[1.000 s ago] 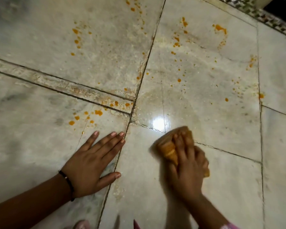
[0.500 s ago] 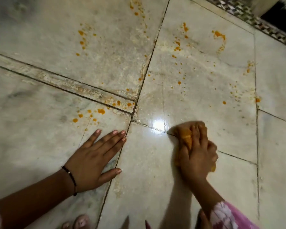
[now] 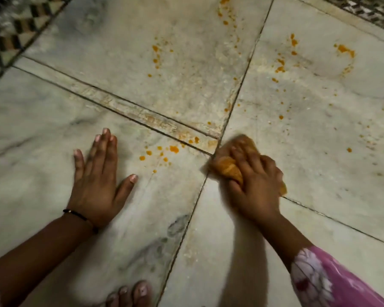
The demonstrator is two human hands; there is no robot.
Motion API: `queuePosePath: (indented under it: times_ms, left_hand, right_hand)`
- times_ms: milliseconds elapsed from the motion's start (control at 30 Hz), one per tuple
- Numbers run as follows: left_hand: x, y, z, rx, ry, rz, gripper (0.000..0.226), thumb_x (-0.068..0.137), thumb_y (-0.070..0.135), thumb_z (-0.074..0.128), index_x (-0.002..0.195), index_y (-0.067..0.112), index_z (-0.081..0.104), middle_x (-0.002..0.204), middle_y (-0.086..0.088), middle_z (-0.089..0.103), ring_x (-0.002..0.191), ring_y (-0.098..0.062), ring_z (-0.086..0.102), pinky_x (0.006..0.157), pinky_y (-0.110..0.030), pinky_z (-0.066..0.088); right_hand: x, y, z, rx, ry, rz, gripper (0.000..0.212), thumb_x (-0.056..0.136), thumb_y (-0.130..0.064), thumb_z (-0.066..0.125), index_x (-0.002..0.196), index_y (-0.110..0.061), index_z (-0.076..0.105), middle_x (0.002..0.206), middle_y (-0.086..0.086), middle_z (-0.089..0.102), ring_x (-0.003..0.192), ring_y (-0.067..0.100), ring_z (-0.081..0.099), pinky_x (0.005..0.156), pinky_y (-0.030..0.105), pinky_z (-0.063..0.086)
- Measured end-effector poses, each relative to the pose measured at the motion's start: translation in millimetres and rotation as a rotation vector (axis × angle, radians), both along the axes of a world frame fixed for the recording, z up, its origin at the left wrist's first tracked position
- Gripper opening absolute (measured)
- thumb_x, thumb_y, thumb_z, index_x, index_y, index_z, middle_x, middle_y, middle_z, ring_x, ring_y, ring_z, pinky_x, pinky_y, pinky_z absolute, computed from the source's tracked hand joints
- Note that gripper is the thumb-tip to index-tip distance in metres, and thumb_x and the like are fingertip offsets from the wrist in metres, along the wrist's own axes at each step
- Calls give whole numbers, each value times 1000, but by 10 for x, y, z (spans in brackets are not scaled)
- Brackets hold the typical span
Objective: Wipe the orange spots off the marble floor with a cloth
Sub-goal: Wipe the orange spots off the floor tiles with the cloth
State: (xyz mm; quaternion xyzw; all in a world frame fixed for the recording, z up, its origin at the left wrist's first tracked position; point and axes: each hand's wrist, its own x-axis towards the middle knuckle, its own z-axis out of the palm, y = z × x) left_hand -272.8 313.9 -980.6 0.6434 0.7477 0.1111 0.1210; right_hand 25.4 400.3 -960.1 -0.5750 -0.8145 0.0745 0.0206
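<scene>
The pale marble floor fills the view. My right hand grips a bunched orange-stained cloth and presses it on the floor where the dark tile joints cross. A cluster of orange spots lies just left of the cloth, between my two hands. More orange spots dot the far tile, and others spread over the tile at the right. My left hand lies flat on the floor, fingers straight, holding nothing.
A patterned mosaic border runs along the top left, another at the top right. My toes show at the bottom edge. A pink flowered sleeve covers my right forearm.
My right hand has slid the cloth left to the tile joint crossing, close to the spot cluster. The view has shifted left, and my left hand now points straighter ahead.
</scene>
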Motion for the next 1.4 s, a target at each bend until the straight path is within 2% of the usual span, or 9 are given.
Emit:
queuePosePath:
  times_ms: [133, 233, 367, 567, 767, 967, 1067, 1167, 1400]
  left_hand:
    - [-151, -50, -57, -8, -43, 49, 84, 91, 65, 11, 150, 5, 9, 159, -8, 4, 146, -20, 2, 115, -46, -5]
    - [-145, -27, -50, 28, -87, 14, 82, 91, 63, 11, 150, 6, 11, 159, -7, 7, 146, -17, 1, 115, -47, -3]
    - [-167, -33, -42, 109, -197, 41, 79, 94, 60, 7, 149, 3, 12, 158, -6, 8, 146, -15, 2, 117, -39, -3]
    - [-162, -23, -46, 111, -210, 83, 80, 93, 60, 3, 149, 4, 11, 158, -4, 8, 146, -16, 5, 118, -36, -1]
    - [-151, -14, -58, 87, -170, 55, 77, 94, 58, 3, 150, 5, 11, 158, -7, 12, 146, -20, 9, 118, -43, 4]
    - [-142, -5, -27, 74, -184, 40, 84, 90, 64, -1, 150, 6, 12, 158, -6, 12, 146, -18, 8, 118, -38, 0]
    - [-136, -5, -28, 41, -142, 33, 82, 91, 63, -1, 150, 8, 11, 158, -4, 12, 146, -16, 8, 118, -38, -1]
    - [-119, 22, -63, -16, -24, 65, 74, 93, 58, 10, 151, 12, 8, 159, -2, 9, 145, -12, 3, 117, -37, -3]
    - [-126, 37, -85, -31, 17, 77, 67, 94, 45, 20, 151, 12, 13, 159, -2, 10, 145, -13, 5, 117, -35, -4]
  right_hand:
    - [55, -771, 49, -49, 64, -57, 74, 70, -51, 44, 141, -29, 42, 153, -4, 30, 114, 35, 41, 92, 48, 33]
    - [-432, -1205, 48, -66, 76, 229, 78, 65, -59, 50, 138, -32, 44, 150, -8, 34, 116, 33, 41, 91, 48, 31]
    - [-1188, -707, -61, -12, 46, 613, 74, 75, -58, 45, 143, -31, 35, 150, -8, 35, 118, 29, 37, 94, 46, 24]
    - [-888, 245, -43, -34, 29, 253, 71, 75, -53, 39, 142, -31, 38, 151, -4, 33, 121, 30, 33, 94, 45, 28]
    - [-333, -619, 64, -88, 46, 196, 74, 68, -56, 49, 138, -33, 45, 149, -7, 37, 124, 35, 39, 95, 48, 28]
    - [-1168, -463, -69, -34, 31, 740, 70, 76, -55, 40, 142, -30, 38, 149, -4, 37, 127, 29, 37, 99, 49, 22]
    - [-1301, 229, -90, 9, 27, 560, 70, 74, -54, 36, 139, -29, 43, 143, 0, 45, 125, 34, 42, 98, 52, 28]
    - [-886, 583, -47, -53, 53, 218, 71, 75, -55, 33, 143, -33, 35, 153, -4, 31, 130, 33, 34, 100, 49, 27]
    - [-138, -590, 49, -33, 22, 150, 73, 69, -55, 47, 137, -27, 47, 149, -1, 37, 121, 36, 41, 93, 47, 29]
